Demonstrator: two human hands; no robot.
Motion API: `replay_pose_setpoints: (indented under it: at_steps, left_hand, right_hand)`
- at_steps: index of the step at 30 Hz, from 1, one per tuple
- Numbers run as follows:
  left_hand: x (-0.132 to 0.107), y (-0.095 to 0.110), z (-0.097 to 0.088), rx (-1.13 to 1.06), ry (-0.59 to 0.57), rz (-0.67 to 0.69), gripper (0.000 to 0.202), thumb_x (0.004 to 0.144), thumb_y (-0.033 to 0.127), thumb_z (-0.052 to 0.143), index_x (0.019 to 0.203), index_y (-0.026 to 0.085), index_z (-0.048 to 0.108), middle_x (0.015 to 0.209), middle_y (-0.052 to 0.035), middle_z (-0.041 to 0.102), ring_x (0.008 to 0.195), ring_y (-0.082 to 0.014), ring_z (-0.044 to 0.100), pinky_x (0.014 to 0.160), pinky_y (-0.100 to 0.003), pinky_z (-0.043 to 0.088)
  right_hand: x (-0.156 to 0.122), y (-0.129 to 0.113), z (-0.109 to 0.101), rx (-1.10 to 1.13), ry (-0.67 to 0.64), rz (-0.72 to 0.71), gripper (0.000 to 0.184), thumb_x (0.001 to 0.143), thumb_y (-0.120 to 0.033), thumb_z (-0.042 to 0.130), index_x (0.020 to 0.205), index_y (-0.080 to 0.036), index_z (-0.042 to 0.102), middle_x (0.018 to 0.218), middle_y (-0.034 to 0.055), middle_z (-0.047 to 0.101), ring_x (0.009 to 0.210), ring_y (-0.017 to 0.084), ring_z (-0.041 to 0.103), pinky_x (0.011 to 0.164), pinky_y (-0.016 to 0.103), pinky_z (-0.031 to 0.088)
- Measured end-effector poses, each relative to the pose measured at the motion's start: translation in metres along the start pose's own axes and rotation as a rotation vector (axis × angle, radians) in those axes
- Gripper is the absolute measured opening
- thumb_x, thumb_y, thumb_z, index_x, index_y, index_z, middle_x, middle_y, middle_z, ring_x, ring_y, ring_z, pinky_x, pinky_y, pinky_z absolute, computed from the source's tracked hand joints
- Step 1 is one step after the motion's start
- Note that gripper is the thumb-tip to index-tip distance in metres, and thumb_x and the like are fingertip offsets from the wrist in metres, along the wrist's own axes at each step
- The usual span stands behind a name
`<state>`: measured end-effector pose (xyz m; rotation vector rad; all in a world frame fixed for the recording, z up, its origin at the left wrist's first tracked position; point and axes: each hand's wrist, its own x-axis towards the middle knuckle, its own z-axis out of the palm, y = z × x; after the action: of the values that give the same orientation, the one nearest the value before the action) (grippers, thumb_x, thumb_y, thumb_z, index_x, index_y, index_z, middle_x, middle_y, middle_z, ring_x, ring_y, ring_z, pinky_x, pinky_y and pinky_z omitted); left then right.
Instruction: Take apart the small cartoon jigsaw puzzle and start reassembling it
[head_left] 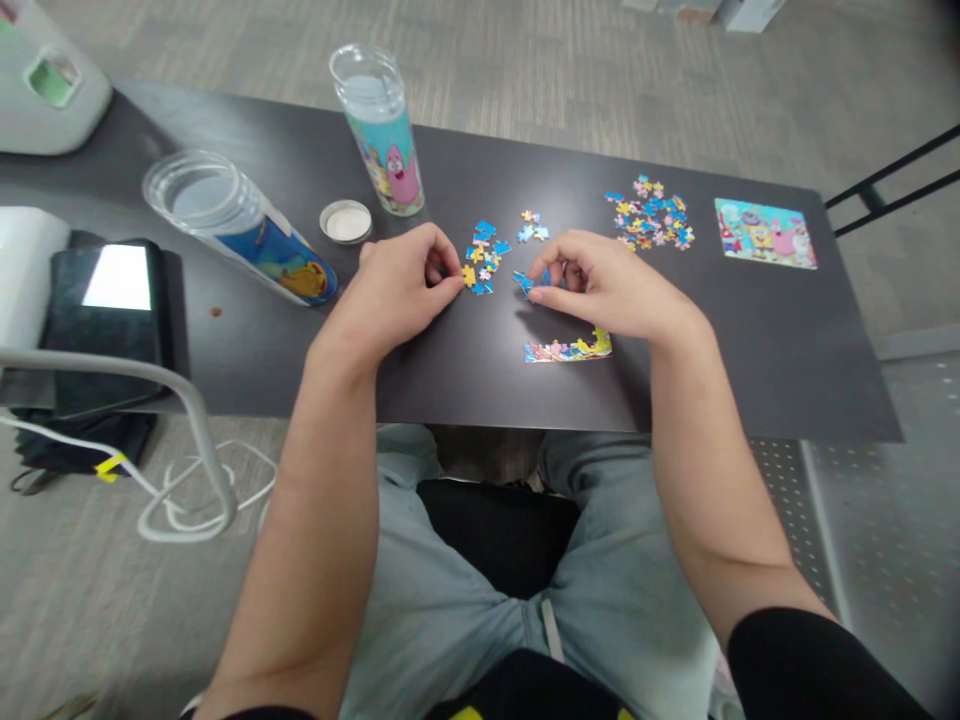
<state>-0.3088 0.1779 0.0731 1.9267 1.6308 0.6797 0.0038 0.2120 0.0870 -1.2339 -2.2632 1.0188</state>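
My left hand (401, 285) rests on the dark table (750, 340), fingers pinched on a yellow puzzle piece (469, 275) at the edge of a small heap of loose pieces (486, 255). My right hand (600, 285) is curled, pinching a blue puzzle piece (526, 283) just right of that heap. A joined strip of pieces (568, 349) lies below my right hand. A few more pieces (532, 228) sit behind, and a bigger pile (651, 216) lies farther right.
A printed picture card (765, 233) lies at the far right. An upright clear tube (381, 130), a tube on its side (240, 225) and a round lid (346, 221) stand to the left. A tablet on a black bag (112, 290) sits at left.
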Motion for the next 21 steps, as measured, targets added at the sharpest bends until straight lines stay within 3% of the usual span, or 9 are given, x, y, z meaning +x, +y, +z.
replay_pose_setpoints:
  at_steps: [7,14,21]
  left_hand:
    - [-0.001,-0.001,0.006,0.112,-0.003,0.05,0.024,0.103,0.033,0.091,0.126,0.03,0.085,0.139,-0.0064,0.084,0.102,-0.0266,0.074,0.125,-0.062,0.054]
    - [-0.004,0.0,-0.001,0.126,0.003,0.015,0.019,0.101,0.024,0.087,0.119,0.028,0.082,0.133,-0.0057,0.082,0.101,-0.0261,0.074,0.128,-0.062,0.055]
    - [-0.005,-0.008,-0.006,0.117,0.007,0.0,0.031,0.103,0.017,0.076,0.129,0.03,0.087,0.138,-0.007,0.082,0.099,-0.0254,0.073,0.127,-0.062,0.059]
  right_hand:
    - [0.014,-0.004,0.015,-0.063,0.001,-0.085,0.024,0.112,-0.057,0.089,0.119,-0.034,0.085,0.117,0.0097,0.078,0.102,0.034,0.065,0.105,0.063,0.063]
    - [0.024,0.005,0.035,-0.173,0.027,-0.231,0.025,0.111,-0.037,0.085,0.134,-0.029,0.088,0.117,0.0087,0.078,0.103,0.034,0.069,0.109,0.057,0.062]
    - [0.026,0.001,0.041,-0.176,0.058,-0.206,0.029,0.112,-0.031,0.083,0.14,-0.03,0.09,0.118,0.0074,0.076,0.104,0.032,0.07,0.108,0.053,0.062]
